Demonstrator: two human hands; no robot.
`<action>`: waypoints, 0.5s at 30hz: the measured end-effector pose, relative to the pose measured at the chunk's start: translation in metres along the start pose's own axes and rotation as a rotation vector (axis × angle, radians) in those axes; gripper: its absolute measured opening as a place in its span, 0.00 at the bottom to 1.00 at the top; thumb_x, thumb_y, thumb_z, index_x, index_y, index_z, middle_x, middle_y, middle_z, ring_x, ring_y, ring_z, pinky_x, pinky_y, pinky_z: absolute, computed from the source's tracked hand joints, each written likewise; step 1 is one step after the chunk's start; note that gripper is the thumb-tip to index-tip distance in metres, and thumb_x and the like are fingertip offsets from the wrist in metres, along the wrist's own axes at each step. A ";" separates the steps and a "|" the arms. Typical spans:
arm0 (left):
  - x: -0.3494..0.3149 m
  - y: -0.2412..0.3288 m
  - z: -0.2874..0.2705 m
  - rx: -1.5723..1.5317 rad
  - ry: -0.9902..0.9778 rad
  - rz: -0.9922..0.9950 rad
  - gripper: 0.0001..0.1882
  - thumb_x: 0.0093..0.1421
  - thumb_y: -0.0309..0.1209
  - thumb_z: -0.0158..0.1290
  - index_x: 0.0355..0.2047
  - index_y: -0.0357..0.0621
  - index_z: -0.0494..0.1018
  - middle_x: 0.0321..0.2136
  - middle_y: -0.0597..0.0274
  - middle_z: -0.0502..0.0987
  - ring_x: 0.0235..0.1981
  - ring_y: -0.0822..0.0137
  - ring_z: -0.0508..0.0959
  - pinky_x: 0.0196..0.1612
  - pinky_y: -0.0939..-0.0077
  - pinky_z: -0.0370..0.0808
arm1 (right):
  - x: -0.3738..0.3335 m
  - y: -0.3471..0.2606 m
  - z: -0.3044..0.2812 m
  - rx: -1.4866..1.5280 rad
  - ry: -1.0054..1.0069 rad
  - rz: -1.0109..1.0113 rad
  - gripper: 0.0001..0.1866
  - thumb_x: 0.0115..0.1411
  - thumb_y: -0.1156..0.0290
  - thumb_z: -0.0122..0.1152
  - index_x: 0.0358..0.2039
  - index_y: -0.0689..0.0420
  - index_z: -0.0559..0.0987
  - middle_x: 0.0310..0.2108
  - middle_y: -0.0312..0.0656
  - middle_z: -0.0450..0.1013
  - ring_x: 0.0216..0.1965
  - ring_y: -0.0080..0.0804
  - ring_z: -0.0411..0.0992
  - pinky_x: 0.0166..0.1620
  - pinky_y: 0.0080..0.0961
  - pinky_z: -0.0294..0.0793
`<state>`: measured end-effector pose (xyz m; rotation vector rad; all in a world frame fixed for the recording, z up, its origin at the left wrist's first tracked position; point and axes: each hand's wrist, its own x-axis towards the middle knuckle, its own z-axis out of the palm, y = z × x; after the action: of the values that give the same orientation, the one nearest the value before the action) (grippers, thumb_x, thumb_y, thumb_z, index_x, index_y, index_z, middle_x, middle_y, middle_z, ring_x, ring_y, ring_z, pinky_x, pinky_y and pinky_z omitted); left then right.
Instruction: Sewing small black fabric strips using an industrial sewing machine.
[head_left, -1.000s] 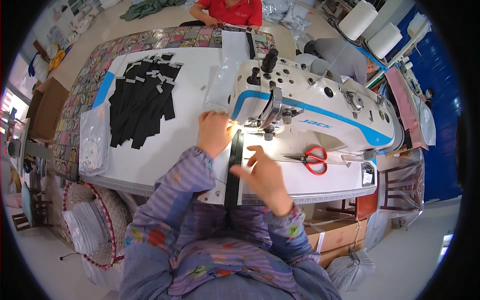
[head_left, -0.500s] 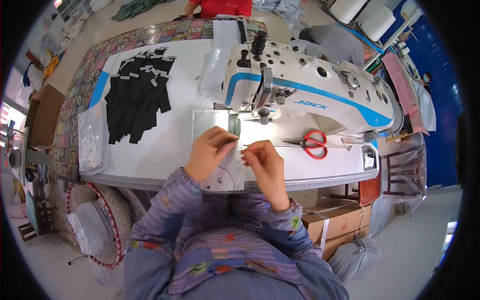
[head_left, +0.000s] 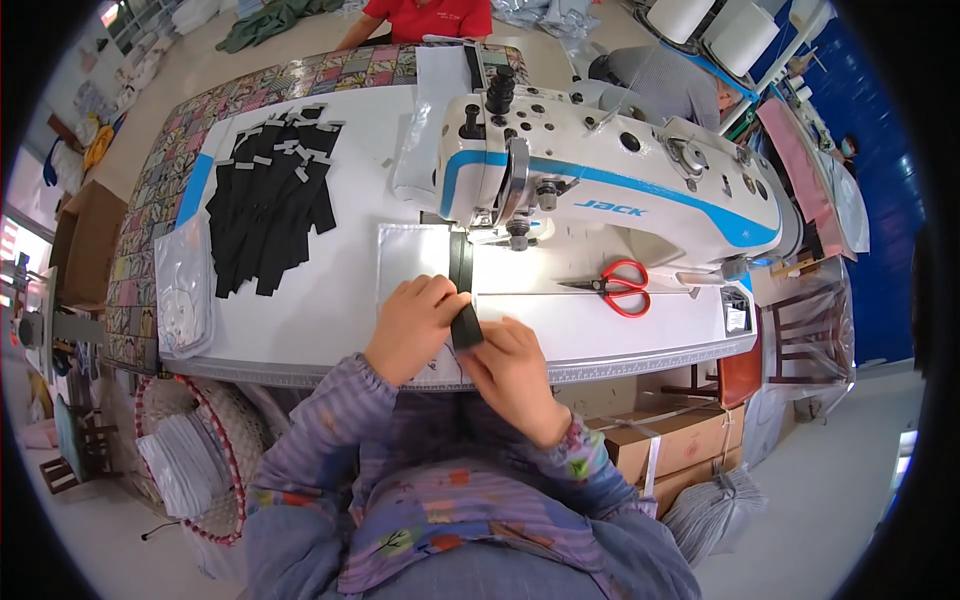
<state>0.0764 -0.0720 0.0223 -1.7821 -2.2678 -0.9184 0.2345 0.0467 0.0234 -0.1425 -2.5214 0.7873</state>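
A dark fabric strip (head_left: 466,325) lies along the right edge of a silvery white sheet (head_left: 412,255). Its far end reaches the presser foot area of a white and blue sewing machine (head_left: 640,190). My left hand (head_left: 418,322) is closed with its thumb and fingers on the strip, over the sheet's edge. Nearer to me, my right hand (head_left: 512,375) pinches the strip's near end, slightly blurred; its fingertips are partly hidden. The sheet's near part is mostly covered by my hands.
Red-handled scissors (head_left: 625,288) lie to the right on the white table (head_left: 330,310). A pile of black strips (head_left: 270,200) and a clear plastic packet (head_left: 185,290) are at left. A basket (head_left: 205,450) stands below, left; cartons (head_left: 680,440) below, right. Across the table sits a person in red (head_left: 430,18).
The dark strip now shows stretched between my hands along the sheet's edge. My right hand has come nearer to me, and my left hand has moved slightly nearer too.
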 end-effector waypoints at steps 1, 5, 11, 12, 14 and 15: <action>0.000 0.002 0.001 0.000 0.010 -0.006 0.18 0.53 0.29 0.58 0.46 0.47 0.78 0.37 0.63 0.73 0.40 0.58 0.75 0.43 0.64 0.74 | -0.006 -0.003 -0.003 -0.008 -0.021 -0.003 0.12 0.53 0.74 0.70 0.39 0.58 0.82 0.44 0.40 0.77 0.49 0.46 0.74 0.55 0.44 0.70; 0.004 0.003 0.006 0.053 0.032 -0.024 0.16 0.54 0.29 0.57 0.45 0.45 0.77 0.38 0.64 0.73 0.42 0.59 0.76 0.46 0.64 0.74 | -0.014 -0.006 -0.006 -0.047 -0.015 -0.018 0.14 0.53 0.70 0.73 0.40 0.56 0.83 0.42 0.38 0.78 0.49 0.40 0.76 0.62 0.47 0.67; 0.018 -0.005 0.011 0.095 0.048 -0.027 0.16 0.54 0.29 0.58 0.44 0.44 0.76 0.39 0.65 0.74 0.45 0.61 0.76 0.48 0.65 0.73 | -0.003 -0.003 -0.004 -0.057 -0.002 -0.026 0.17 0.53 0.69 0.73 0.43 0.56 0.83 0.43 0.38 0.77 0.49 0.39 0.75 0.63 0.45 0.66; 0.019 -0.006 0.011 0.101 0.049 -0.028 0.16 0.54 0.28 0.58 0.44 0.44 0.76 0.39 0.65 0.74 0.46 0.61 0.76 0.49 0.65 0.73 | -0.001 -0.002 -0.004 -0.069 -0.005 -0.025 0.17 0.53 0.69 0.73 0.44 0.57 0.83 0.45 0.38 0.77 0.50 0.39 0.75 0.63 0.45 0.66; 0.019 -0.008 0.013 0.106 0.055 -0.018 0.16 0.53 0.28 0.58 0.43 0.44 0.76 0.39 0.64 0.74 0.46 0.61 0.76 0.49 0.65 0.73 | 0.002 -0.001 -0.004 -0.080 -0.009 -0.026 0.18 0.53 0.69 0.72 0.45 0.57 0.82 0.46 0.38 0.77 0.50 0.39 0.74 0.63 0.45 0.66; 0.020 -0.010 0.014 0.105 0.043 -0.017 0.16 0.53 0.28 0.58 0.43 0.44 0.76 0.39 0.64 0.74 0.46 0.61 0.76 0.49 0.64 0.73 | 0.003 0.000 -0.004 -0.087 -0.016 -0.020 0.18 0.53 0.69 0.72 0.46 0.57 0.82 0.46 0.39 0.77 0.50 0.40 0.74 0.63 0.45 0.66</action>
<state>0.0651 -0.0495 0.0160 -1.6860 -2.2631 -0.8158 0.2333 0.0493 0.0274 -0.1403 -2.5688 0.6742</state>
